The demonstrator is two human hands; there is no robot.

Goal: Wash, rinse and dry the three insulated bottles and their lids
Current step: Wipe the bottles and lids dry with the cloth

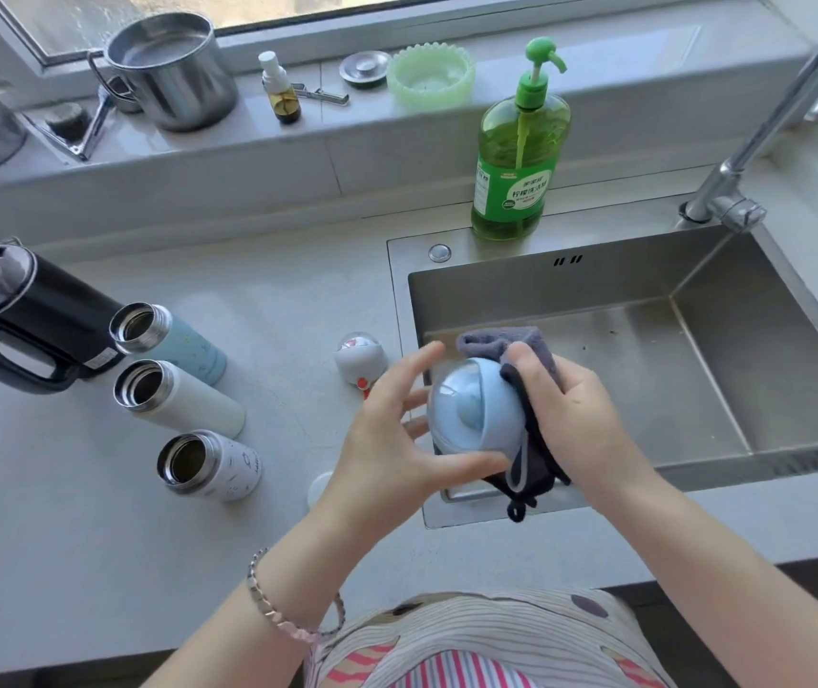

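Pale-blue domed plastic lid (471,414) hangs over the near corner of the steel sink (595,285). The left hand (387,439) holds it between thumb and spread fingers, and the right hand (570,414) grips a grey cloth (496,340) against it. Farther left, three open blue and white insulated bottles (183,399) stand on the grey counter (74,513).

**Sink mostly free, left counter crowded**

The left hand (387,439) holding the blue lid (476,414) and the right hand (570,414) gripping the cloth (531,350) block the sink's (694,350) front-left corner. The basin to their right is bare. The faucet (769,116) overhangs the back-right corner, and the soap bottle (516,156) stands on the back rim. On the counter (74,538), three open bottles (188,397) stand close in a row, with the black jug (39,315) just behind them. A white lid (359,360) sits between the bottles and the sink. There is open counter in front of the bottles and along the back wall.
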